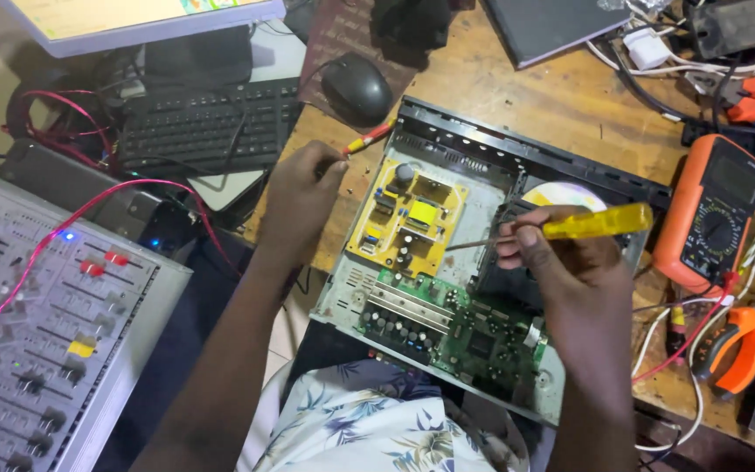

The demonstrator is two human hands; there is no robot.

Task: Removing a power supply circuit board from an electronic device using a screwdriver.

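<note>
Now I'm probing the yellow board [406, 225] in the open player [447, 288] on the counter [561, 105]: my right hand [552, 253] grips the screwdriver [561, 229], my left hand [303, 197] pinches a red tool [369, 137]. I judge the tip next needs steady aim at a screw.

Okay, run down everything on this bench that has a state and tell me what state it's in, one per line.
Disc player: cover off, circuit boards exposed.
Disc: sitting in the player's drive.
Yellow screwdriver: held in right hand, tip over the boards.
Left hand: gripping a small red-and-yellow tool.
Mixer: powered, blue light lit.
Multimeter: screen blank.
Monitor: switched on.
</note>
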